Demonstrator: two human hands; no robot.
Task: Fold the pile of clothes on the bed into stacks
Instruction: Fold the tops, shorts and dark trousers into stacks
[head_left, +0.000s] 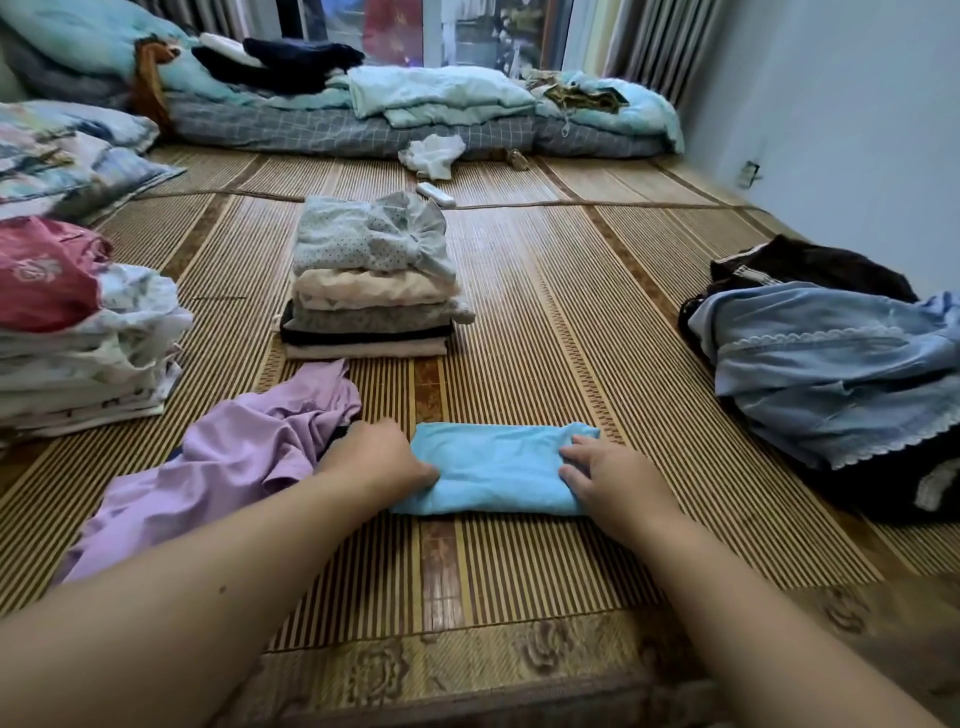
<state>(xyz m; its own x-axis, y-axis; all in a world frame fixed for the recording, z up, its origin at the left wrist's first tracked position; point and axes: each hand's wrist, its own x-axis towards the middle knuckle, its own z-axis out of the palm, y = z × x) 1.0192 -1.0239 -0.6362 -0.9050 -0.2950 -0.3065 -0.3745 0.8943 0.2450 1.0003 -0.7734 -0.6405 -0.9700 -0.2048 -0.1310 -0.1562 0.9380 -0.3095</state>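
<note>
My left hand (379, 462) pinches one end and my right hand (608, 480) the other of the soft blue cloth (498, 470), a flat narrow rectangle lying between them on the ribbed bamboo mat (545, 338), so I judge one last fold remains before lifting it to the neat stack (369, 306) beyond my fingers.

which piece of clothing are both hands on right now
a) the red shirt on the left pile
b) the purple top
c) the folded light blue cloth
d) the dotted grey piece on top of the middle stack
c: the left hand and the right hand each grip one end of the light blue cloth, which lies folded on the mat in front of the person.
</note>
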